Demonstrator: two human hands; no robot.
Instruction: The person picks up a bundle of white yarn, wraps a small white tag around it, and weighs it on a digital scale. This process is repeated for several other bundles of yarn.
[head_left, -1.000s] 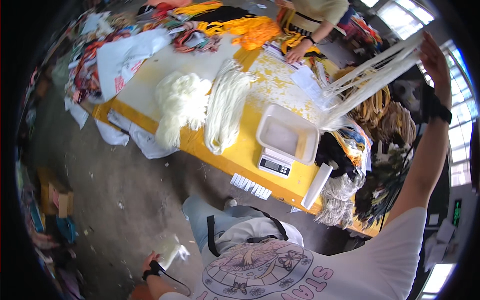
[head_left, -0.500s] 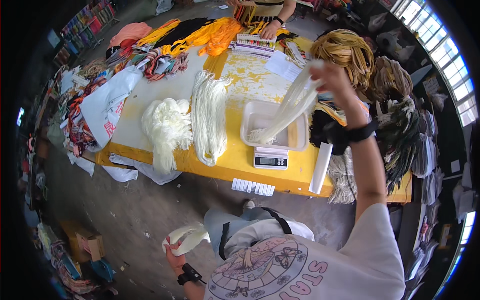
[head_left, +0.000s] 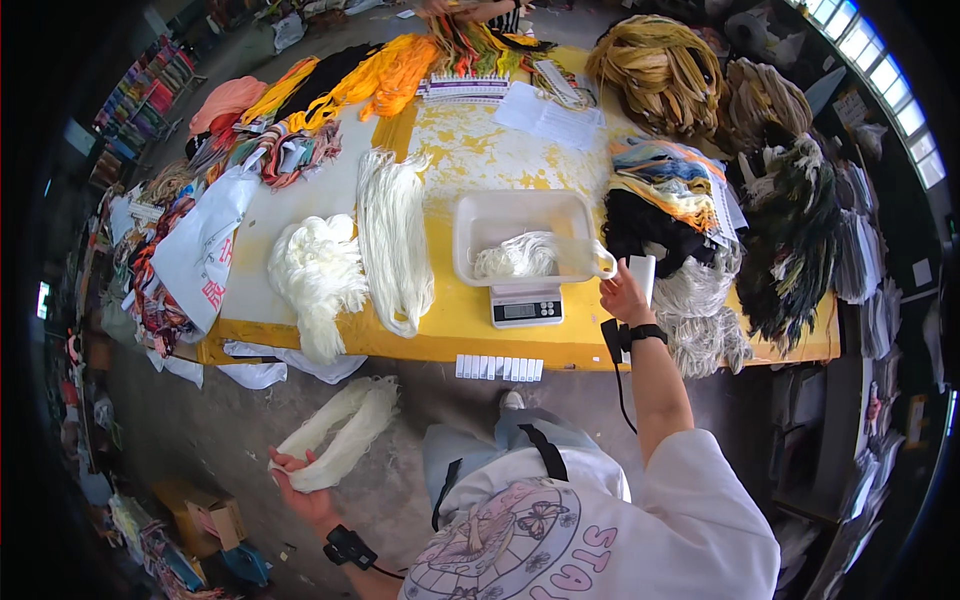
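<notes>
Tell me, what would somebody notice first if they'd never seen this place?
Probably the bright orange yarn at the far side of the table, left of the middle. Nearer, a white skein lies in the pale tray on the scale, its end at the right hand. The left hand holds another white loop above the floor, lower left.

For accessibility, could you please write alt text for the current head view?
The right hand holds one end of a white yarn hank in a plastic tub atop a digital scale; the left hand holds another pale hank.
</notes>
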